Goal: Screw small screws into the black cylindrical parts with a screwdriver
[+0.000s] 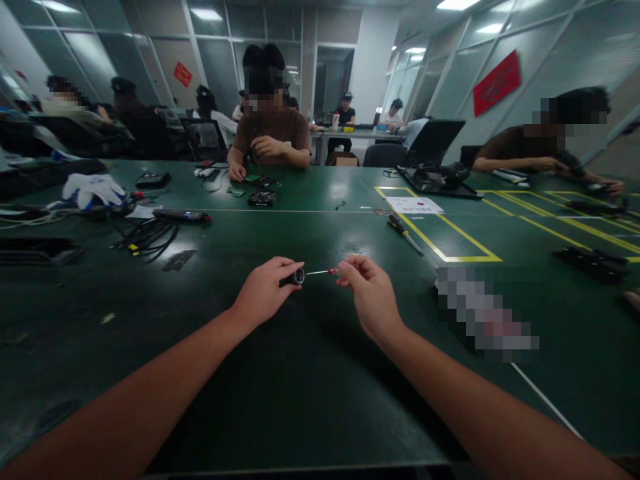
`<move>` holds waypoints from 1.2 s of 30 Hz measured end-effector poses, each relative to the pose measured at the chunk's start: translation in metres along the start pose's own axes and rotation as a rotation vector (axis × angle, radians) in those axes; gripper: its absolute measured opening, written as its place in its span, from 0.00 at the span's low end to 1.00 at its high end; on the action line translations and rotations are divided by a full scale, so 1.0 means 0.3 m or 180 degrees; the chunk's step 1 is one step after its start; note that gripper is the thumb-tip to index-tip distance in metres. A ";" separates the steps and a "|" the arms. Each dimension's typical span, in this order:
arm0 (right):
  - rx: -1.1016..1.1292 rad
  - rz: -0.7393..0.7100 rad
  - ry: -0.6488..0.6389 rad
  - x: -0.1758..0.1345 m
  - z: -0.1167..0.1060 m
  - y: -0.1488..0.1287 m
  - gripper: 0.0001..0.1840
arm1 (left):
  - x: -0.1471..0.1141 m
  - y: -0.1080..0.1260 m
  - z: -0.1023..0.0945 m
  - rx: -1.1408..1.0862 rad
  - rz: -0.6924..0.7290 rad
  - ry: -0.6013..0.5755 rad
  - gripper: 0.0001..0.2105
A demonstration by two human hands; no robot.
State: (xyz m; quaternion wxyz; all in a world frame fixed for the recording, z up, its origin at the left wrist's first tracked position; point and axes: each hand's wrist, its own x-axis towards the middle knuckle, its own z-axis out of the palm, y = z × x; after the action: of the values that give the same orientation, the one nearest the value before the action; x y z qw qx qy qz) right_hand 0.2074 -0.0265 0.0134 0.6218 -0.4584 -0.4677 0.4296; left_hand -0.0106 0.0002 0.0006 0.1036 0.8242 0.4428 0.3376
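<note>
My left hand (pixel 264 288) is closed around a short black cylinder (pixel 299 276) whose round open end faces right. It looks like a flashlight, though most of it is hidden by my fingers. In my right hand (pixel 369 288) a small screwdriver (pixel 332 271) is pinched by its reddish, see-through handle. Its thin metal shaft points left toward the cylinder's open end; whether the tip touches the rim I cannot tell. Both hands are above the green table (pixel 280 400).
Ahead to the right lies a yellow-and-black screwdriver (pixel 400 227) near a white paper (pixel 414 205). Black cables (pixel 150 237) and white gloves (pixel 94 190) lie at left. A blurred-out object (pixel 483 313) rests near my right forearm. A co-worker (pixel 270 130) sits opposite, another at right.
</note>
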 end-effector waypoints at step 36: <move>0.0657 0.0374 -0.0240 0.037 -0.011 0.047 0.16 | 0.003 -0.017 -0.007 0.0093 0.0150 0.0201 0.22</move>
State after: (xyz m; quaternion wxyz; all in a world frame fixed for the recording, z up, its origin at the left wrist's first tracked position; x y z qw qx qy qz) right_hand 0.2112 -0.0134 0.0013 0.6214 -0.4021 -0.4164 0.5281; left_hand -0.0148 0.0038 0.0001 0.0696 0.8247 0.4312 0.3593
